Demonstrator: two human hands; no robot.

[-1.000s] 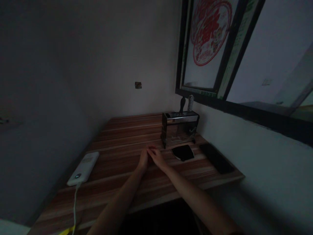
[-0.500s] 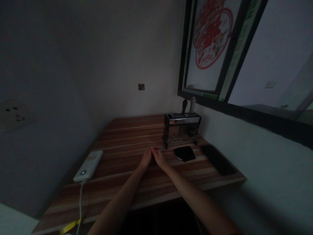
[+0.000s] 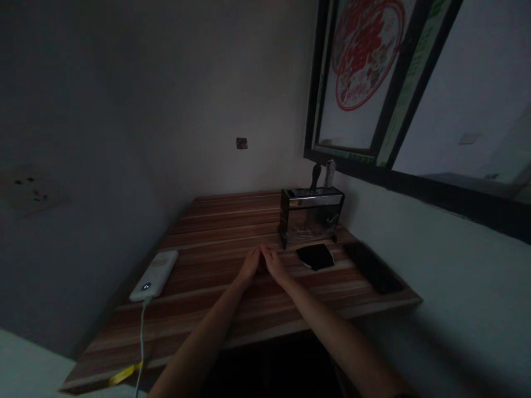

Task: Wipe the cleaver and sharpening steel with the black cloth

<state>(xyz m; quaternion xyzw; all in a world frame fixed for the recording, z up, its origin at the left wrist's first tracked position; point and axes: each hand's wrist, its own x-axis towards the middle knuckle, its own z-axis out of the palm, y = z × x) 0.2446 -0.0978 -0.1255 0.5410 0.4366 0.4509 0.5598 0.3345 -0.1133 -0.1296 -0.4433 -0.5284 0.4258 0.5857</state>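
Note:
The room is dim. Both my hands rest on a striped wooden tabletop point(image 3: 215, 232) near its middle, fingertips touching each other. My left hand point(image 3: 251, 263) lies with fingers stretched forward and nothing in it. My right hand point(image 3: 272, 262) lies flat the same way, also with nothing in it. Just beyond them stands a shiny metal knife holder point(image 3: 311, 216) with two handles sticking up. A small dark flat pad point(image 3: 315, 256) lies to the right of my right hand.
A white power bank point(image 3: 155, 275) with a lit indicator lies at the table's left edge, its cable point(image 3: 141, 342) trailing toward me. A dark oblong tray point(image 3: 375, 268) sits by the right wall. A black-framed window point(image 3: 373, 83) with a red paper cutting is above.
My hands have stayed together on the table, the fingers flattening slightly. The camera has shifted a little, so everything sits slightly further right in view.

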